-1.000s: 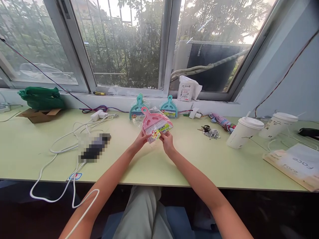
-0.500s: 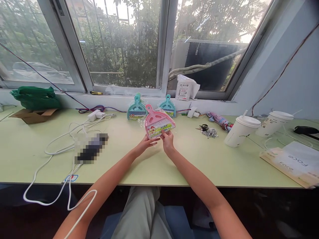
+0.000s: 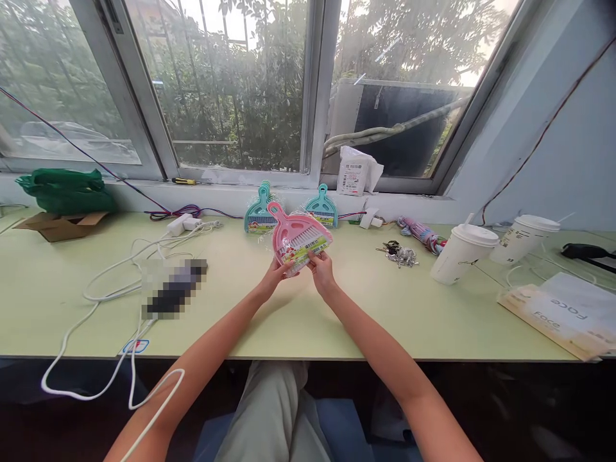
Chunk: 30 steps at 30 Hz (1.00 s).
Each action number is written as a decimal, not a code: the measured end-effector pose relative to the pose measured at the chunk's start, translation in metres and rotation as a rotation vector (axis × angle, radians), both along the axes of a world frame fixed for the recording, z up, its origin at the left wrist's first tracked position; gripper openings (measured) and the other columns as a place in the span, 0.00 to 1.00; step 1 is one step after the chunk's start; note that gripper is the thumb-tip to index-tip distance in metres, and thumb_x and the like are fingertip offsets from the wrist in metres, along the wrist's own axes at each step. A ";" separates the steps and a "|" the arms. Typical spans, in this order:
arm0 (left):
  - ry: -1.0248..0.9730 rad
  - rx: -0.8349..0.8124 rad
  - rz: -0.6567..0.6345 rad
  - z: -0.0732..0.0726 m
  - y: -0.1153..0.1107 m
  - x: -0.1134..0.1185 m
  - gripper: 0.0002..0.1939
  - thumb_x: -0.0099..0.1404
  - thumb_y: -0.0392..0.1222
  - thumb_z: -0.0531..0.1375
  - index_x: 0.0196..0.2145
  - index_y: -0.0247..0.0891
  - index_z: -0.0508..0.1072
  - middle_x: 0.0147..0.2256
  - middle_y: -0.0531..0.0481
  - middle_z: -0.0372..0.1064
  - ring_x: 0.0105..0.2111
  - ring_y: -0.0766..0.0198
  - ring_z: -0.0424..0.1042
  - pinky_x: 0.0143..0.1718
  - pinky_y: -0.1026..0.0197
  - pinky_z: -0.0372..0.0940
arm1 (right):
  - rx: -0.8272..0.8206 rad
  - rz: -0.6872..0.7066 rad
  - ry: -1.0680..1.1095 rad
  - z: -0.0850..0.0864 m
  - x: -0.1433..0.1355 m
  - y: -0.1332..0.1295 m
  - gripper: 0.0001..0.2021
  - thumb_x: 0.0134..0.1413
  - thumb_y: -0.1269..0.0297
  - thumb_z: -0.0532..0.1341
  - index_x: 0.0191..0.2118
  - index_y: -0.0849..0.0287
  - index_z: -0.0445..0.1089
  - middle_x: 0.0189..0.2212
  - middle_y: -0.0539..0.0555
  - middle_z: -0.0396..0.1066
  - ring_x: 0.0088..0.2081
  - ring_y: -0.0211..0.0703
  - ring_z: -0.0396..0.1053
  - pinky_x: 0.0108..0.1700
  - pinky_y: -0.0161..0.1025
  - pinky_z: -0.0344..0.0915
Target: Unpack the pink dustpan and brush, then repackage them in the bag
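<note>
Tilted leftward since half a second ago, with the left hand [image 3: 273, 274] back up on the lower edge of the pink dustpan set [image 3: 299, 239] instead of hovering just below it. Nearest, two bare forearms reaching out over a lap in pale trousers [image 3: 274, 410], both hands closed on the set: left hand pinching the lower left corner, right hand [image 3: 321, 269] gripping the lower right edge by the label. Held just above the pale green surface [image 3: 385, 321], near its middle, handle pointing up and to the left. Pink plastic pan, white-bristled brush tucked inside, clear crinkly wrap around it, a yellow-green printed label across the wide end. To the left on the surface, white cables [image 3: 120, 289] looping off the front edge, one blurred dark device [image 3: 173, 292] among them. To the right, two white lidded paper cups [image 3: 464, 253] with straws, one bunch of keys [image 3: 399, 253], one printed paper bag [image 3: 558, 314] at the far right. Further back, against the sill, teal dustpan sets in two spots: a stack [image 3: 260, 215] behind the pink one, exact count unclear, and a single one [image 3: 321, 208] to its right. On the sill, one white packet [image 3: 356, 172]. Far left, one green bag [image 3: 65, 191] over flattened cardboard [image 3: 60, 224]. Beyond, window glass and trees.
</note>
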<state>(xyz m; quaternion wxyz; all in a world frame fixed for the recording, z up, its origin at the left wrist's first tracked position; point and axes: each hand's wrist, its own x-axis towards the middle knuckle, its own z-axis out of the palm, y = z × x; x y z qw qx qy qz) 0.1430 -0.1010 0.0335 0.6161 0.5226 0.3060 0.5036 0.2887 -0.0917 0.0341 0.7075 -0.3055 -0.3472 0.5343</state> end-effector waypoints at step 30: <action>0.113 -0.018 0.101 -0.002 0.010 -0.010 0.26 0.54 0.43 0.61 0.49 0.33 0.64 0.40 0.42 0.74 0.27 0.59 0.76 0.30 0.55 0.72 | -0.264 0.119 -0.366 -0.003 0.030 0.021 0.14 0.59 0.55 0.58 0.35 0.63 0.69 0.27 0.58 0.75 0.29 0.44 0.75 0.35 0.41 0.73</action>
